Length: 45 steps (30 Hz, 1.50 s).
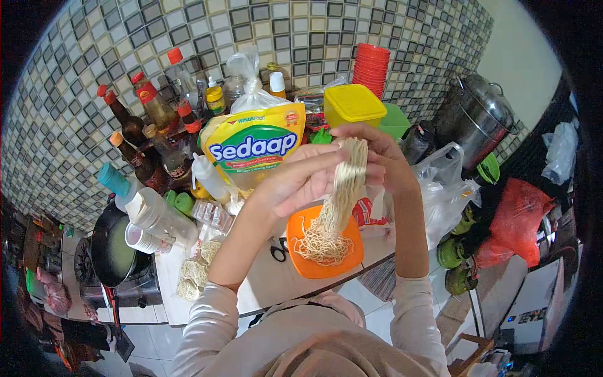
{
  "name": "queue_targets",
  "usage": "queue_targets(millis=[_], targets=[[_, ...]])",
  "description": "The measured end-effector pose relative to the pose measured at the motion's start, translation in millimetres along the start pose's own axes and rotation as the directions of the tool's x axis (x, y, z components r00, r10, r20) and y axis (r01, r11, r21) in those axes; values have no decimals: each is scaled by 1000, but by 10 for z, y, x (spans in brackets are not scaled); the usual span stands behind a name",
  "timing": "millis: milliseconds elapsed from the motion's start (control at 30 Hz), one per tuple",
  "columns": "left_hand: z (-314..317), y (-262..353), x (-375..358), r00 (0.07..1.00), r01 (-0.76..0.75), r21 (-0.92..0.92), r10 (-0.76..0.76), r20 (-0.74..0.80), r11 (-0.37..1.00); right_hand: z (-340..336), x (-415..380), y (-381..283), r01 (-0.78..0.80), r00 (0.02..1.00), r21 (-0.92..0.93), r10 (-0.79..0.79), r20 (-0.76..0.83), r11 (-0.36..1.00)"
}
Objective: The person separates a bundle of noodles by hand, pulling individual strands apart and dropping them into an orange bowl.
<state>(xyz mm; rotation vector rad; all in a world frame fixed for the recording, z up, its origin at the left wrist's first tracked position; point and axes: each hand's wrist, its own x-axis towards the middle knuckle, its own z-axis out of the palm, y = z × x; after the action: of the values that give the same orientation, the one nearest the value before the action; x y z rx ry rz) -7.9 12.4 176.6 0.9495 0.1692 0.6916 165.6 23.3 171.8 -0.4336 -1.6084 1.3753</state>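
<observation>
Between my two hands is a bundle of pale noodles [349, 179], held above an orange dish [325, 271]. My left hand [304, 179] grips it from the left, and my right hand [379, 157] has its fingers round the upper right side. Strands hang from the bundle down to a tangled heap of noodles [320, 250] lying in the dish. Black-handled scissors [279, 249] lie just left of the dish, partly hidden by its edge. More pale noodle blocks [191, 279] sit left of my left forearm.
Behind my hands stand a Sedaap oil pouch [254, 147], a yellow lidded box [355, 105] and stacked red cups [369, 69]. Sauce bottles [154, 100] crowd the back left. A wok [116, 242] rests on the stove at left; a steel pot [474, 116] is at back right.
</observation>
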Motion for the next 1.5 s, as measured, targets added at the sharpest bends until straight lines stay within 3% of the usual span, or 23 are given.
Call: queue_targets(millis=[100,167,200,267,300,367,500,567,800,900,1000,1067,1100,1167,1300,1367,1500], targets=[[11,30,44,997,-73,45,72,23,996,-19,-35,-29,52,999,-51,-52,15,997],[60,52,58,994,-112,29,112,4,993,6,-92,-88,-51,977,-61,37,-209,997],[80,50,64,994,-113,30,113,5,993,24,-127,-122,-49,977,-61,36,-209,997],[114,28,60,977,-187,32,189,-95,982,62,-197,-174,-40,885,-188,-52,-463,981],[119,18,56,978,-186,33,188,-95,982,72,-206,-179,-40,885,-188,-53,-464,981],[124,-5,48,972,-188,54,193,-132,981,92,-217,-185,120,821,-421,-329,-466,899],[147,-111,64,956,-238,-17,231,-183,971,161,-268,-274,-7,864,-432,-212,-456,902],[69,-206,92,942,-260,102,275,-195,960,191,-234,-285,-113,899,-679,-216,-380,726],[43,-262,124,941,-286,-12,278,-195,958,150,-228,-102,-54,914,-721,-256,-314,691],[77,-216,86,952,-263,-41,253,-173,964,134,-235,-89,-107,923,-685,-185,-338,721],[61,-178,76,959,-222,-101,199,-202,970,153,-245,-96,-100,934,-613,-138,-330,784],[51,-164,66,958,-218,-36,207,-197,975,231,-244,-111,-57,929,-322,-68,-364,945],[29,-170,53,957,-219,-38,208,-201,975,241,-248,-122,-60,930,-320,-64,-362,945],[-12,-171,33,976,-131,25,134,-172,991,238,-250,-148,-115,938,-437,-47,-343,892],[36,-120,-41,979,-120,-5,118,-165,993,254,-252,-150,-85,925,-362,-62,-376,928],[9,-109,-70,986,-94,7,94,-138,996,262,-257,-153,-179,923,-665,-110,-368,725],[-25,-70,-96,991,-66,-39,61,-118,997,268,-251,-176,-234,918,-726,-100,-384,646]])
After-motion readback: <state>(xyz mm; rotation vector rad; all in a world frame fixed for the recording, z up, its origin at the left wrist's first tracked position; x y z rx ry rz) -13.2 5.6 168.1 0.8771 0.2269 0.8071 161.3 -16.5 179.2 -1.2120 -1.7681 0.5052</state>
